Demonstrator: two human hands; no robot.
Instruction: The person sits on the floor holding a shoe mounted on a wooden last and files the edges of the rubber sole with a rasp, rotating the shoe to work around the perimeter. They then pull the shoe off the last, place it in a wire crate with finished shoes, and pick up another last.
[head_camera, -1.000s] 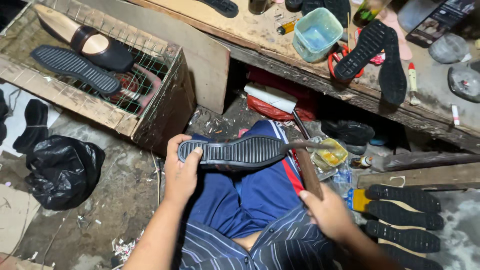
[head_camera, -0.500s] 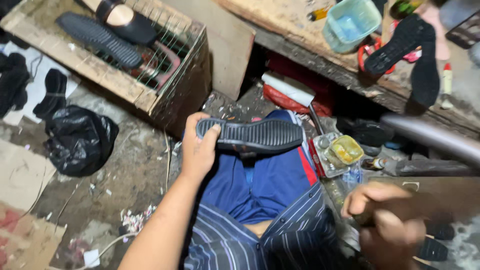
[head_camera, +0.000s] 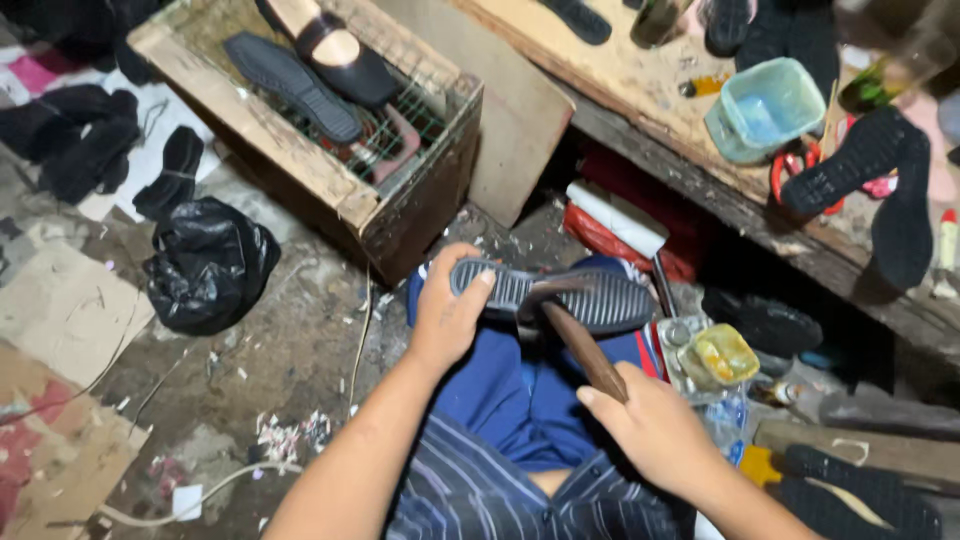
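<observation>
Fingers of the left hand curl tight round the heel end of the black ribbed sole, resting on the knee — the right hand clenches the hammer, head on the sole — a skewed blow risks hitting fingers.

Two hands show: the left hand on one black shoe sole, the right hand around one wooden-handled hammer. One wooden crate holds one loose sole and one shoe. One black plastic bag lies on the floor. On the wooden bench stand one pale green plastic tub and two dark soles lying together, plus at least two more soles at the top edge. One small jar of yellow glue sits near the knee. At least two soles lie at the bottom right.
</observation>
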